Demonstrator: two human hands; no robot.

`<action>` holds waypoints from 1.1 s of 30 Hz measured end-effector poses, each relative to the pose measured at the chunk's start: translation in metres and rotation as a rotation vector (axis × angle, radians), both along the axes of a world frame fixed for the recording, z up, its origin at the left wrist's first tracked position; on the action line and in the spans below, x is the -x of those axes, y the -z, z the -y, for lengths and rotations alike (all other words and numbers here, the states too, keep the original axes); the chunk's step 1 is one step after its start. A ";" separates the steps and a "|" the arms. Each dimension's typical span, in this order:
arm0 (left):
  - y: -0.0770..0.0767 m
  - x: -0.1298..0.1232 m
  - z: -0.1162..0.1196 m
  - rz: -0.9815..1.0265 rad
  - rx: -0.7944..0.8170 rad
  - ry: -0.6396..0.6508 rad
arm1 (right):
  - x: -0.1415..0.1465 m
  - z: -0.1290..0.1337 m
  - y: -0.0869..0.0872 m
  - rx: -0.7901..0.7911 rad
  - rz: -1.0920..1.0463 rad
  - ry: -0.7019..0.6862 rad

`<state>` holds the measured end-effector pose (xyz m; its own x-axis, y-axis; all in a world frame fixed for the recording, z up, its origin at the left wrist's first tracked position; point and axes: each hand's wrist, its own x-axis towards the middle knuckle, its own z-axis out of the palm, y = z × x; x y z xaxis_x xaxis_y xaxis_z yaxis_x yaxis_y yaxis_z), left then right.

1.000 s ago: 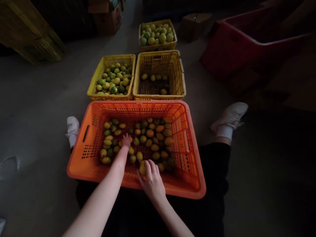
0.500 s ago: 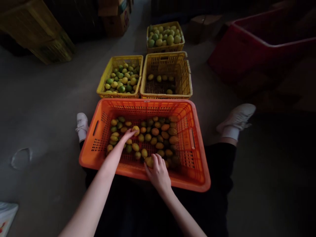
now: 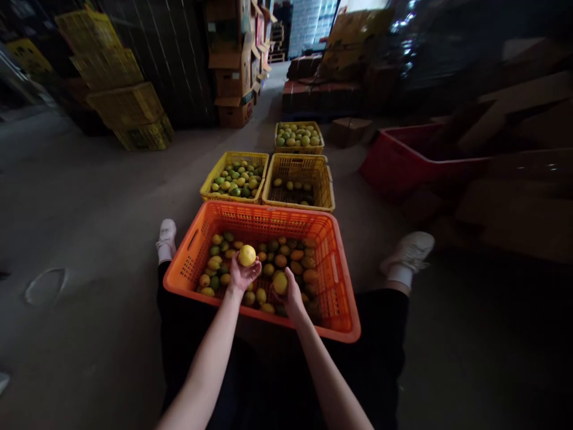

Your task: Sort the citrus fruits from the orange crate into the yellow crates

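Observation:
In the large orange crate (image 3: 262, 207) between my legs lie many green, yellow and orange-tinged lemons (image 3: 280, 261). Palm up, my left hand (image 3: 244, 273) holds a bright yellow lemon (image 3: 247, 255) above the others, its fingers curled around the underside. To its right, my right hand (image 3: 293, 292) grips a duller yellow-green lemon (image 3: 280, 283), thumb on top. The fingers beneath that fruit are partly hidden. Both hands are over the crate's near half, a short way apart.
Beyond the orange crate stand a yellow crate of lemons (image 3: 205, 190) at left and a sparsely filled one (image 3: 330, 190) at right. Another full yellow crate (image 3: 298, 151) sits behind. A red bin (image 3: 380, 164) is at right; stacked yellow crates (image 3: 129, 107) and cardboard boxes (image 3: 230, 89) stand farther back.
My left hand has turned palm up with its lemon. The right hand has lifted a lemon from the near side of the crate. My view has tilted up, showing more background.

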<state>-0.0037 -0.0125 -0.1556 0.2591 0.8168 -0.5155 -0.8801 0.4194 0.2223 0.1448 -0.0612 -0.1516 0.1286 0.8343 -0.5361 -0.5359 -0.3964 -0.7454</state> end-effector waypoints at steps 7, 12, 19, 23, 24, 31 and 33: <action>-0.002 -0.020 0.012 -0.039 0.067 0.021 | 0.006 -0.028 0.000 0.003 -0.298 0.157; 0.008 -0.021 0.015 -0.057 0.100 0.005 | 0.014 -0.019 0.006 0.008 -0.293 0.068; 0.008 -0.019 0.025 -0.078 0.082 0.012 | 0.013 -0.015 0.011 -0.009 -0.307 0.148; 0.002 -0.018 0.032 -0.088 0.037 0.007 | 0.010 -0.011 0.013 -0.004 -0.317 0.199; 0.001 -0.018 0.033 -0.084 0.037 -0.004 | 0.009 -0.010 0.013 0.003 -0.321 0.207; 0.001 -0.010 0.036 -0.147 0.029 -0.024 | 0.009 -0.006 0.019 0.043 -0.342 0.179; 0.002 -0.009 0.036 -0.176 0.027 -0.015 | 0.009 -0.005 0.020 0.037 -0.335 0.163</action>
<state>0.0051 -0.0488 -0.1576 0.1510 0.8053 -0.5733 -0.8345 0.4147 0.3628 0.1361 -0.0564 -0.1715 0.0703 0.7967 -0.6003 -0.8060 -0.3092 -0.5047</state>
